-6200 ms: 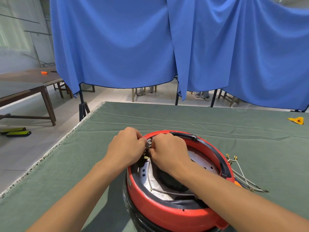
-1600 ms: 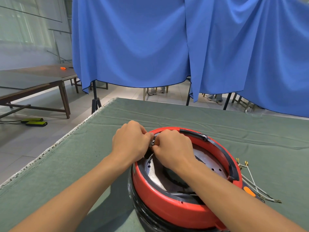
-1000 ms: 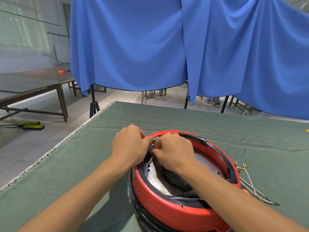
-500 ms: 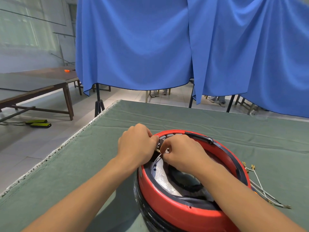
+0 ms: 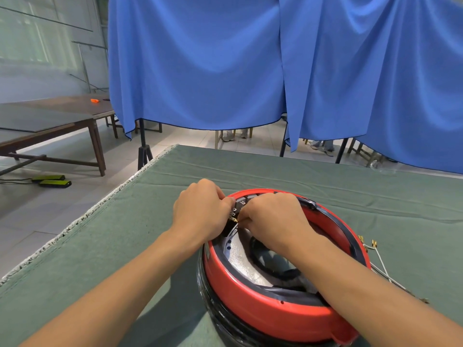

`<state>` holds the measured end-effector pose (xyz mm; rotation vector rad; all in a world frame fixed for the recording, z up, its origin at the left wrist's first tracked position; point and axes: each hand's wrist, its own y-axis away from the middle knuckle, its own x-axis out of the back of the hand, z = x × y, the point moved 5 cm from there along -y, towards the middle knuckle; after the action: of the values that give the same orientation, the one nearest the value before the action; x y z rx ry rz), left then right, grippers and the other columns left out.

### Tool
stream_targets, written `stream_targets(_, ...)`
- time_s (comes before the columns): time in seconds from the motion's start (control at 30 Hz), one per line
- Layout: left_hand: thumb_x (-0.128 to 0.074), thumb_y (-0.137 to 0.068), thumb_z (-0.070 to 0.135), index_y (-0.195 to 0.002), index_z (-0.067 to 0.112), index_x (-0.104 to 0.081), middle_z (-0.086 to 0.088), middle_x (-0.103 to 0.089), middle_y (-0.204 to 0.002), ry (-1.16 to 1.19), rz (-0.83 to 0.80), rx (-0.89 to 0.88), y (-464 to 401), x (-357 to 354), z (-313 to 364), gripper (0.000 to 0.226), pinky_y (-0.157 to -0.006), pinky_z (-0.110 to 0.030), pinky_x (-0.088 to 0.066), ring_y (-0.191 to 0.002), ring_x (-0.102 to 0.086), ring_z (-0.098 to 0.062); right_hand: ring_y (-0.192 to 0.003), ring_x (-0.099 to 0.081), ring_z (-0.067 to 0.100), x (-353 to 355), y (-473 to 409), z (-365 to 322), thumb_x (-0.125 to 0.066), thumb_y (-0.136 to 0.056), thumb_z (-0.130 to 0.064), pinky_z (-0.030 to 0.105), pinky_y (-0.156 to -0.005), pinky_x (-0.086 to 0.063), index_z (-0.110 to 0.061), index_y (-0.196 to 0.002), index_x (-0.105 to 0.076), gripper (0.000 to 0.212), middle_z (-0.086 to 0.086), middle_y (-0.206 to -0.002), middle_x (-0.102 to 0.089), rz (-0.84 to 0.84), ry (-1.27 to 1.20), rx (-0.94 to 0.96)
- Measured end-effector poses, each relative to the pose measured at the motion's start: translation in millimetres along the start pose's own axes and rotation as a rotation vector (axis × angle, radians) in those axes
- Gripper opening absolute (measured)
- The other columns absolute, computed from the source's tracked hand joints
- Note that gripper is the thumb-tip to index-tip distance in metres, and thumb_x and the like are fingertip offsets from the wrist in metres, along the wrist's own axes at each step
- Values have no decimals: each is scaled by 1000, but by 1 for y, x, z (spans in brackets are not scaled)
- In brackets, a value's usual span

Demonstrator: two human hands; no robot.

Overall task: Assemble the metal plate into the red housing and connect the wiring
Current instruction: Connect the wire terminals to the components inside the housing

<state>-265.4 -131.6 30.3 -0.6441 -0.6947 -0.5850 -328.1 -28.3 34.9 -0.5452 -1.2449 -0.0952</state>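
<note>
Together, hands [image 5: 235,219] work inside round red housing [image 5: 263,311].

Since six seconds ago the two hands work a little lower along the far left rim of the red housing [image 5: 263,311]. The left hand [image 5: 200,211] and right hand [image 5: 273,219] earlier meet over a small dark part at the very top of the rim; now their fingertips pinch at small brass terminals [image 5: 233,218] just below it, and a thin white wire [image 5: 231,232] now shows beneath them, curving down onto the metal plate [image 5: 240,261].
</note>
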Motion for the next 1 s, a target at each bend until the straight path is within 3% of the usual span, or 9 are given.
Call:
stream_targets(0.23, -64, -83, 39, -70, 19, -74, -4, -68, -71, 7, -4, -3, 0, 0, 0, 25, -65, -31, -44, -78, -61, -29, -86, -64, 28, 4, 1, -7, -50, -92, -27, 29, -53, -22, -22, -94, -67, 18, 1, -94, -70, 16, 92, 50)
stream_targets(0.43, -64, -83, 37, -62, 17, -72, -4, -67, -62, 12, -26, -18, 0, 1, 0, 30, -70, -38, -53, -72, -63, -28, -89, -64, 25, 4, 0, -4, -50, -93, -30, 30, -60, -26, -28, -100, -68, 19, -2, -96, -70, 23, 75, 24)
stream_targets(0.67, -65, -82, 37, -64, 19, -73, 0, -66, -61, 43, -35, -17, -1, 1, -1, 27, -70, -35, -52, -72, -63, -26, -90, -63, 25, 5, 0, -2, -50, -93, -34, 30, -62, -28, -30, -102, -70, 22, -3, -98, -70, 21, 32, 8)
stream_targets(0.8, -65, -82, 34, -68, 23, -75, 1, -69, -68, 64, -65, -2, 0, 2, -3, 21, -74, -36, -53, -79, -64, -25, -94, -62, 25, 2, -1, 0, -52, -92, -35, 29, -66, -32, -31, -103, -71, 22, -1, -99, -70, -5, -65, -27)
stream_targets(0.87, -65, -82, 32, -67, 23, -75, 0, -69, -68, 85, -117, 25, -1, 2, -5, 20, -75, -36, -53, -80, -64, -26, -94, -61, 22, -2, 0, 5, -57, -88, -35, 28, -68, -35, -33, -99, -72, 18, -4, -94, -69, -70, -234, -108)
stream_targets(1.0, -64, -80, 32, -68, 9, -73, -12, -66, -65, 55, -177, 65, -4, 2, -8, 27, -70, -35, -51, -78, -63, -31, -89, -62, 17, -6, 6, 15, -58, -82, -31, 28, -70, -45, -34, -90, -75, 19, -8, -89, -71, -103, -488, -256)
